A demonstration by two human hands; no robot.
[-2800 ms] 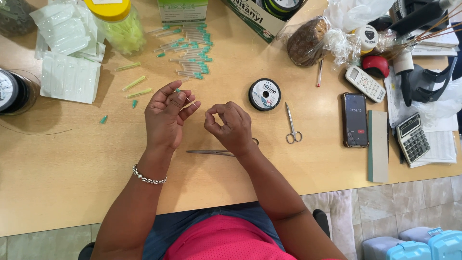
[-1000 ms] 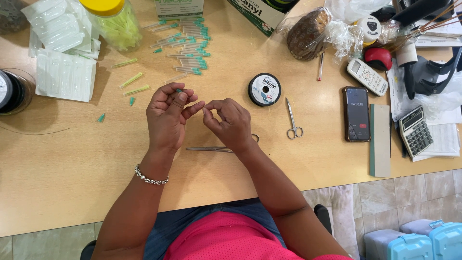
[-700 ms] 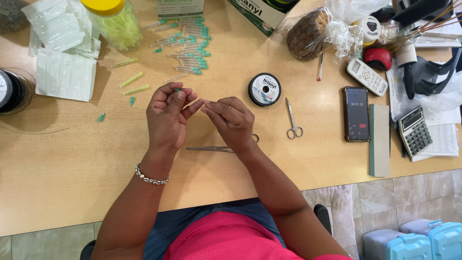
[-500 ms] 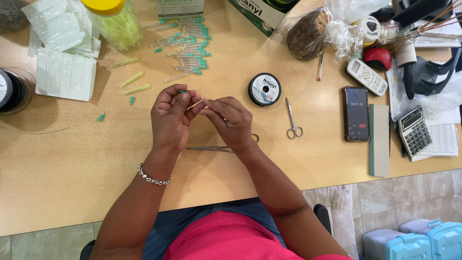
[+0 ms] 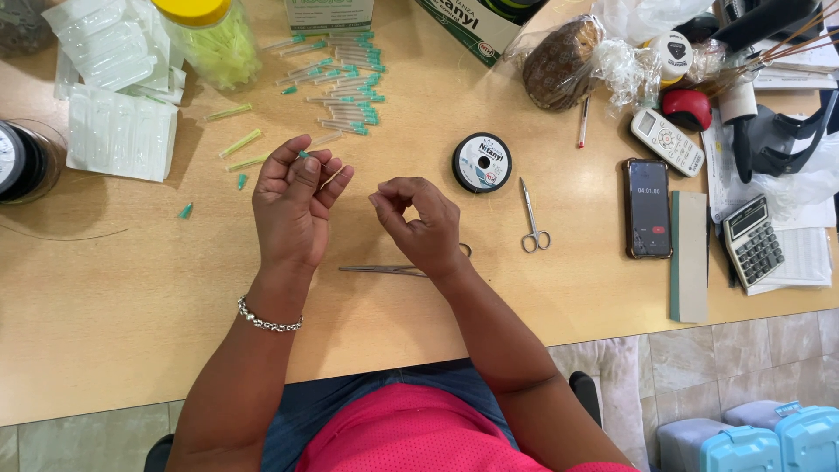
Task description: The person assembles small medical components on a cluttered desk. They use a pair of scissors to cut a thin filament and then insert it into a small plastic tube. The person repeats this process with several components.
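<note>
My left hand [image 5: 293, 205] is raised over the wooden table [image 5: 131, 297] with its fingers curled around a thin pale tube [image 5: 333, 177] and a small green-tipped piece [image 5: 303, 155]. My right hand [image 5: 421, 223] hovers a short way to the right, thumb and forefinger pinched together. I can see nothing between them. Metal tweezers [image 5: 376, 270] lie on the table, partly under my right hand. A black spool of line [image 5: 482, 163] and small scissors [image 5: 531, 223] lie just right of my hands.
Several green-tipped needles [image 5: 345, 74] are piled at the back, beside a yellow-lidded jar [image 5: 214, 39] and clear plastic packets [image 5: 118, 131]. On the right are a phone [image 5: 648, 208], a remote [image 5: 668, 140], a calculator [image 5: 756, 240] and a long green block [image 5: 693, 255].
My hands were touching at the fingertips around the thin tube. My right hand has now drawn away to the right and my left hand's fingers have spread slightly.
</note>
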